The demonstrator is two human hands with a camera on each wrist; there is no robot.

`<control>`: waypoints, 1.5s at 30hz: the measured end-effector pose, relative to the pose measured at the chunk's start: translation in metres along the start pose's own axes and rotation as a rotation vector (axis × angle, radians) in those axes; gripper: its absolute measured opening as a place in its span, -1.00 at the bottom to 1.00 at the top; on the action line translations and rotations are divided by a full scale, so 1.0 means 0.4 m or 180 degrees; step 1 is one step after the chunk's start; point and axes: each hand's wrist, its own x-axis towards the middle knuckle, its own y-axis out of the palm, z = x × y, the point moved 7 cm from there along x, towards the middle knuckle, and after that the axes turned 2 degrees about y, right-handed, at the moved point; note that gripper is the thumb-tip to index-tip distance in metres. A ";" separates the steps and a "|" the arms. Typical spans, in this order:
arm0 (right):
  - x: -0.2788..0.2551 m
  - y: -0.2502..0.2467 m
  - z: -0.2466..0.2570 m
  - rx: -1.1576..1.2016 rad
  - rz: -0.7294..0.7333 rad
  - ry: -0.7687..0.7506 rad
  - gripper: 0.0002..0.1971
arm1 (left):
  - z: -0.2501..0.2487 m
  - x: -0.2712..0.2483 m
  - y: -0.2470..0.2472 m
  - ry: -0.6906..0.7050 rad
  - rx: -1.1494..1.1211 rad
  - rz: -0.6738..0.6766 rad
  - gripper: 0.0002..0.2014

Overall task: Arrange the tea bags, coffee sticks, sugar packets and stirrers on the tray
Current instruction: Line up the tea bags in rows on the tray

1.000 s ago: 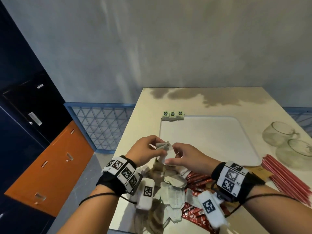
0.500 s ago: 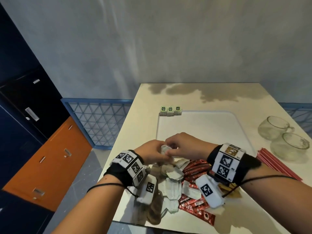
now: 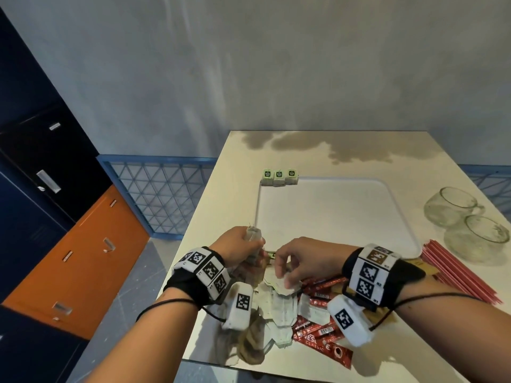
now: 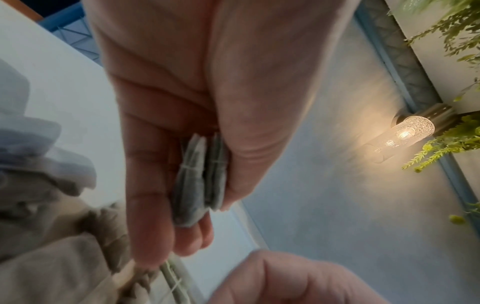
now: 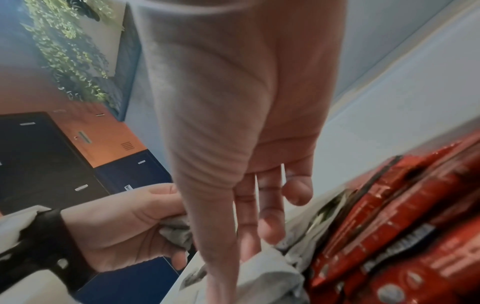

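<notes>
My left hand hovers at the tray's near left corner and grips a small stack of grey tea bags. In the left wrist view, thumb and fingers pinch two tea bags flat together. My right hand reaches down with straight fingers and touches a tea bag on the loose pile. Three green-tagged tea bags stand in a row at the far left corner of the white tray. Red coffee sticks lie under my right wrist, and red stirrers lie to the right.
Two glass cups stand right of the tray, beyond the stirrers. The pile of bags and sticks reaches the table's near edge. Dark and orange lockers stand on the floor to the left.
My hands, held together around a tea bag a second ago, have separated. The left hand keeps the bags and the right has dropped to the pile.
</notes>
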 end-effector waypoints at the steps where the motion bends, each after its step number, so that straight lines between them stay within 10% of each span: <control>1: 0.001 0.002 -0.003 0.0055 0.0047 -0.0006 -0.69 | -0.003 0.001 -0.001 0.0016 -0.0038 -0.0040 -0.89; 20: 0.039 -0.108 -0.020 0.0568 -0.0399 -0.0238 -0.91 | -0.045 0.077 -0.066 0.0212 -0.0613 -0.0676 -0.92; 30: 0.110 -0.061 -0.025 -0.0513 -0.0229 0.0141 -0.54 | -0.017 0.119 -0.077 0.0035 -0.0093 -0.0704 -0.89; 39: 0.133 -0.084 -0.061 0.0097 -0.0676 0.0200 -0.90 | -0.003 0.127 -0.089 0.0102 -0.0303 -0.0548 -0.89; 45: 0.140 -0.080 -0.069 0.0294 -0.0382 0.0386 -0.58 | -0.026 0.148 -0.107 0.0148 -0.0454 -0.0678 -0.88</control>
